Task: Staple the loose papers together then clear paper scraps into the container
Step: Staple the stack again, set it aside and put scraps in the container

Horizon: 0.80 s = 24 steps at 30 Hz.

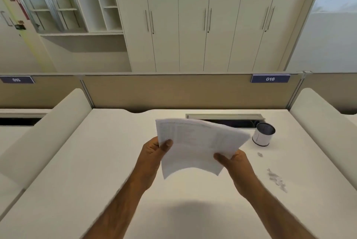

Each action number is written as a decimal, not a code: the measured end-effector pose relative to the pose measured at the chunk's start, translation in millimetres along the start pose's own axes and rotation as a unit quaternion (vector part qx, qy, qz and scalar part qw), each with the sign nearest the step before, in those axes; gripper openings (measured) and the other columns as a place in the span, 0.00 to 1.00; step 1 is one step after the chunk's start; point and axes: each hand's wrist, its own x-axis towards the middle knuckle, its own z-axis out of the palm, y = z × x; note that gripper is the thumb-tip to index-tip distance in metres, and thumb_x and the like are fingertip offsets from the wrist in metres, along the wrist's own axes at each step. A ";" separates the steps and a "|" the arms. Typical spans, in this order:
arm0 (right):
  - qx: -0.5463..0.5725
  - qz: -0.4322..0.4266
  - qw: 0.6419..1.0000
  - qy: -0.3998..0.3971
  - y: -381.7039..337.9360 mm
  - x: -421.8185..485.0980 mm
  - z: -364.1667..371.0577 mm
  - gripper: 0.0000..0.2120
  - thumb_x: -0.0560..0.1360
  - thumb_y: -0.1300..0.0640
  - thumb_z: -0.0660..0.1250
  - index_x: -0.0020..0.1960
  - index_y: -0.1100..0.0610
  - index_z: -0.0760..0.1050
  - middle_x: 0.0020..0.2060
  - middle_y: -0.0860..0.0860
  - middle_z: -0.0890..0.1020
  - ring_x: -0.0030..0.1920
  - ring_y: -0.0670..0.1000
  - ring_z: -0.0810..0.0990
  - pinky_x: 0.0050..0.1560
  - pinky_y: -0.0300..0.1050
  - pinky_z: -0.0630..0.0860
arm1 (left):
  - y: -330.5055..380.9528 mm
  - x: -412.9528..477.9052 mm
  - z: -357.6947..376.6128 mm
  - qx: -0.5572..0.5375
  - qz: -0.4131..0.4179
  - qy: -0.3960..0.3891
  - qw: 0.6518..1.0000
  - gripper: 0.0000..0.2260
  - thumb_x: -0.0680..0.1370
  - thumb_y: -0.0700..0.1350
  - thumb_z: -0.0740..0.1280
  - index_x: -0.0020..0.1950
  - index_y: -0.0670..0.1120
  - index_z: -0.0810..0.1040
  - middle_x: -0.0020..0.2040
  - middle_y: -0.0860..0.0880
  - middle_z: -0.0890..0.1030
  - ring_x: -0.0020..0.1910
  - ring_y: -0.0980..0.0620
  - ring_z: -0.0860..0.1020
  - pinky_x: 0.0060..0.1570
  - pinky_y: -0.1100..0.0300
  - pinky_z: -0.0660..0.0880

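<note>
A stack of printed white papers [197, 146] is lifted above the white desk [96, 171], bowed and tilted. My left hand [154, 153] grips its left edge with the thumb on top. My right hand [233, 163] holds the lower right corner, thumb over the sheets. A small white cylindrical container [263, 134] with a dark inside stands upright on the desk to the right of the papers. Grey paper scraps [276, 179] lie scattered on the desk at the right, with a smaller bit [260, 154] nearer the container. No stapler is in sight.
An open cable slot [224, 118] runs along the desk's back edge behind the papers. Cushioned white side dividers [48, 128] flank the desk left and right. A tan partition with a sign reading 016 [270, 79] stands at the back, cabinets beyond.
</note>
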 end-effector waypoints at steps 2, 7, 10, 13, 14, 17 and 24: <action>-0.017 0.000 1.000 -0.003 21.0 -3.9 -0.1 0.19 0.74 0.65 0.71 0.61 0.47 0.80 0.55 0.49 0.85 0.56 0.50 0.84 0.50 0.41 0.80 | -20.0 -8.4 3.4 0.019 -0.026 0.007 0.999 0.11 0.80 0.54 0.67 0.59 0.55 0.85 0.54 0.48 0.87 0.50 0.50 0.85 0.46 0.62 0.81; -0.066 0.079 0.994 0.032 68.1 -11.0 1.3 0.11 0.71 0.60 0.69 0.49 0.48 0.83 0.46 0.53 0.87 0.46 0.53 0.84 0.47 0.48 0.79 | -67.5 -23.9 1.4 0.010 -0.070 0.046 0.996 0.09 0.79 0.53 0.69 0.55 0.55 0.86 0.54 0.48 0.88 0.51 0.50 0.86 0.46 0.62 0.81; -0.094 0.098 0.990 0.033 83.9 -11.3 4.6 0.10 0.73 0.63 0.68 0.47 0.50 0.83 0.44 0.53 0.87 0.44 0.51 0.83 0.45 0.46 0.80 | -84.4 -27.6 -2.6 0.016 -0.094 0.062 0.993 0.08 0.78 0.53 0.68 0.54 0.57 0.86 0.53 0.50 0.88 0.50 0.51 0.86 0.46 0.62 0.81; -0.103 0.102 0.989 0.038 89.8 -9.6 6.0 0.08 0.73 0.62 0.68 0.46 0.51 0.82 0.43 0.53 0.87 0.42 0.50 0.83 0.43 0.46 0.79 | -92.6 -28.3 -4.4 0.017 -0.096 0.065 0.993 0.08 0.79 0.54 0.68 0.53 0.57 0.86 0.52 0.50 0.88 0.49 0.51 0.86 0.44 0.62 0.81; -0.103 0.103 0.988 0.043 91.4 -8.2 5.9 0.07 0.72 0.62 0.68 0.46 0.52 0.82 0.43 0.54 0.86 0.42 0.50 0.82 0.43 0.47 0.79 | -94.3 -27.7 -5.1 0.014 -0.095 0.065 0.993 0.08 0.79 0.54 0.68 0.54 0.57 0.86 0.52 0.50 0.88 0.49 0.51 0.86 0.45 0.62 0.81; -0.097 0.101 0.989 0.046 98.0 -6.3 6.0 0.09 0.73 0.63 0.69 0.49 0.52 0.82 0.45 0.54 0.87 0.45 0.52 0.83 0.46 0.49 0.80 | -99.8 -26.1 -7.2 0.009 -0.098 0.072 0.992 0.10 0.77 0.54 0.70 0.56 0.56 0.85 0.53 0.50 0.87 0.50 0.52 0.85 0.45 0.63 0.81; -0.119 0.093 0.988 0.034 112.5 -14.3 8.3 0.17 0.72 0.65 0.66 0.58 0.52 0.80 0.49 0.49 0.86 0.49 0.49 0.84 0.46 0.40 0.81 | -126.1 -29.6 -9.8 0.016 -0.137 0.098 0.986 0.16 0.77 0.55 0.73 0.62 0.51 0.81 0.54 0.52 0.87 0.52 0.52 0.85 0.45 0.62 0.81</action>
